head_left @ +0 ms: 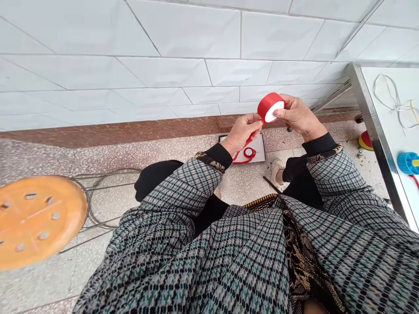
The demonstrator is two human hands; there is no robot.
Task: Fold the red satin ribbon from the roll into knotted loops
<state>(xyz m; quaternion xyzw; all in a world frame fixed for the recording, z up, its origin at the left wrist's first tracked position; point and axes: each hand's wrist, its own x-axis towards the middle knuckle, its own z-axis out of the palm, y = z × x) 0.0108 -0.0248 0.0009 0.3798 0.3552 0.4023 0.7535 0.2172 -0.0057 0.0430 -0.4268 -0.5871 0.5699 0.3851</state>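
My right hand (298, 117) grips a roll of red ribbon (269, 104), its thumb on the white core and its fingers behind the roll. Close against the roll's left side, my left hand (244, 131) pinches the loose red ribbon between thumb and fingers. From there the ribbon hangs down past the hand toward a white tray (259, 144) with a dark rim on the floor. Inside the tray lie more red ribbon and a small red roll (249, 152) with a white centre.
An orange stool (39, 218) with metal legs stands at the left. To the right is a metal-edged white table (369, 87) with thin wire (397, 107) and a blue spool (407, 162). A red and yellow round object (365, 141) sits below it. A white tiled wall (176, 72) rises ahead.
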